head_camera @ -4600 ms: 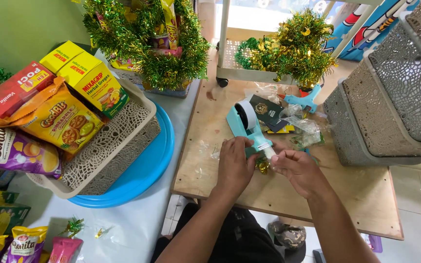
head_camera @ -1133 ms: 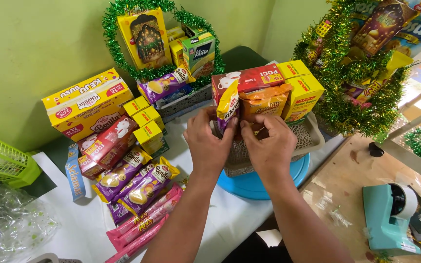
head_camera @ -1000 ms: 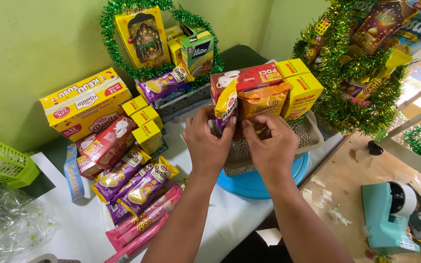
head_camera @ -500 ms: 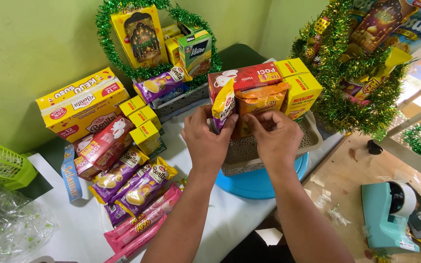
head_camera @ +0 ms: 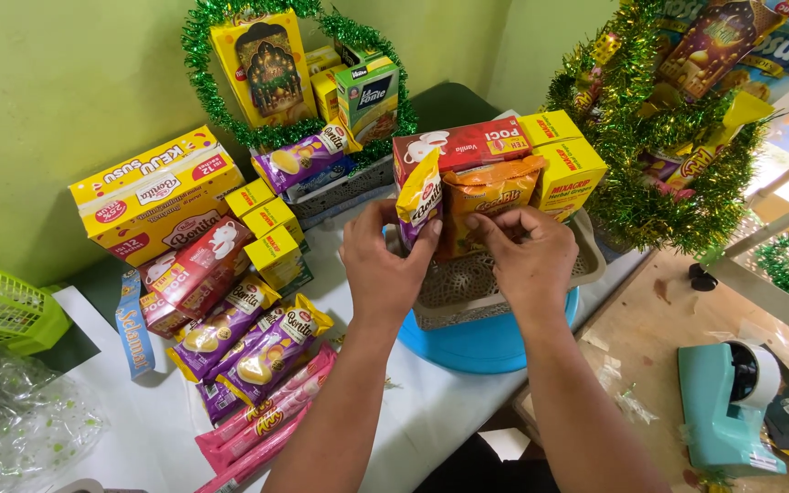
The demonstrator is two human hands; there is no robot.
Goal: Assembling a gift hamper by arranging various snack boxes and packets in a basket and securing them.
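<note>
The left hand point(head_camera: 383, 265) pinches a purple-and-yellow snack packet point(head_camera: 418, 203) upright in the beige basket point(head_camera: 504, 274); the right hand point(head_camera: 527, 260) nips the orange packet point(head_camera: 490, 196) beside it. Boxes already stand behind the fingers; many packets point(head_camera: 257, 338) lie left of the hands, unpacked.

Both bare forearms run up from six o'clock, converging toward the centre of the frame. The left hand point(head_camera: 383, 265) sits at about eleven o'clock of the right, knuckles up, fingers curled forward and pinched closed. The right hand point(head_camera: 527, 258), at one o'clock of centre, is palm down, thumb and forefinger pressed together, fingertips pointing toward nine o'clock. The two hands are near, not touching.
</note>
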